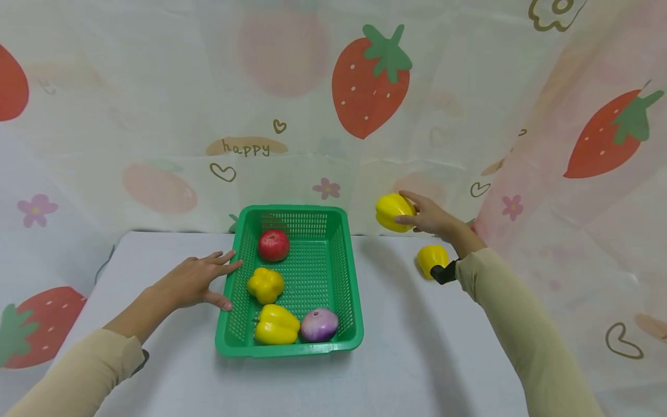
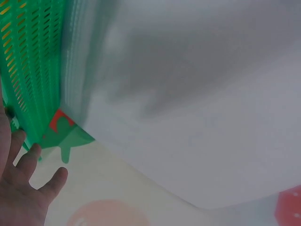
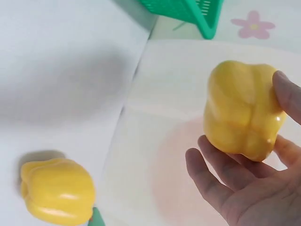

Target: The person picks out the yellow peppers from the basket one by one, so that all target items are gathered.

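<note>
To the right of a green, rectangular, perforated plastic basket [image 1: 292, 349], the right hand [image 1: 429, 215] grips a glossy yellow, lobed bell pepper [image 1: 392, 212], held up off the white-topped bench [image 1: 385, 359]. The grip looks sound, thumb against one side and fingers round another; a light, even squeeze should suit that smooth skin, which might slip if pinched at a single spot. Below, near the right wrist, a second yellow bell pepper [image 1: 430, 259] lies on the bench, so the forearm would do best to move high enough to miss it. Over at the basket's left rim, the left hand [image 1: 195, 281] is spread and grasps nothing; whether its fingertips touch the plastic I cannot tell. Gentle contact there would steady the wall. Inside sit a round red fruit [image 1: 273, 245], two further yellow bell peppers [image 1: 277, 325] and a rounded purple vegetable [image 1: 319, 324].
</note>
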{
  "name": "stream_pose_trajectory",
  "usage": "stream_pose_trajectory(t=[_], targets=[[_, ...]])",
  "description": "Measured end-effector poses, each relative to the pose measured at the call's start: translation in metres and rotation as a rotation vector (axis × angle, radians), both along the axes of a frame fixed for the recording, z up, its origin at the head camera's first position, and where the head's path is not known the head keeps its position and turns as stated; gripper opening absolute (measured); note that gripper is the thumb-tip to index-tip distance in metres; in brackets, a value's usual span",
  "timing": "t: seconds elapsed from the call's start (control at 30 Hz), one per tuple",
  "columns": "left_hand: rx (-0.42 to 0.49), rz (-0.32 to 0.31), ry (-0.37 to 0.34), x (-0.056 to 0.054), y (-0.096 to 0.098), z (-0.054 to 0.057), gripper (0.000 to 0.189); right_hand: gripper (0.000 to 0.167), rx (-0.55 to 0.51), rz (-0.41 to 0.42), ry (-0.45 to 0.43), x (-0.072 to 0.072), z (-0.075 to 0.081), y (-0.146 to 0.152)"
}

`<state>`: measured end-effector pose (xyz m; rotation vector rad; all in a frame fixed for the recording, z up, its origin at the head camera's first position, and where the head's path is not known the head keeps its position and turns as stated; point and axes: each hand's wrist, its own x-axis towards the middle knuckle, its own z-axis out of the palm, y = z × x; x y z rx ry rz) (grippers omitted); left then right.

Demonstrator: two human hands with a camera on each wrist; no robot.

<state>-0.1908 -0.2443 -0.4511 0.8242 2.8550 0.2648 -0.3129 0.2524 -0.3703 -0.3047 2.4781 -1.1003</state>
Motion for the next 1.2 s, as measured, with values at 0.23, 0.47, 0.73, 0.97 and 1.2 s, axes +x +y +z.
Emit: stream_pose_trajectory(t=[0.23,0.47,0.73,0.97,1.2], targets=[[0.002,-0.002,-0.001,0.001,-0.001,-0.001,0.093,0.082,-0.026,-0.042,0.016,0.003,-0.022,0.012],[0.011,0.000,0.006,0.002,0.000,-0.001,0.091,0.081,-0.031,-0.084,0.010,0.010,-0.046,0.021],[0.009,-0.003,0.014,0.001,-0.001,-0.002,0.091,0.082,-0.028,-0.159,-0.010,0.017,-0.078,0.024],[0.004,-0.002,0.010,0.001,-0.001,-0.003,0.092,0.082,-0.022,-0.201,-0.001,0.026,-0.103,0.023],[0.009,-0.002,0.017,0.001,-0.001,-0.001,0.091,0.082,-0.031,-0.243,-0.023,0.033,-0.121,0.023]])
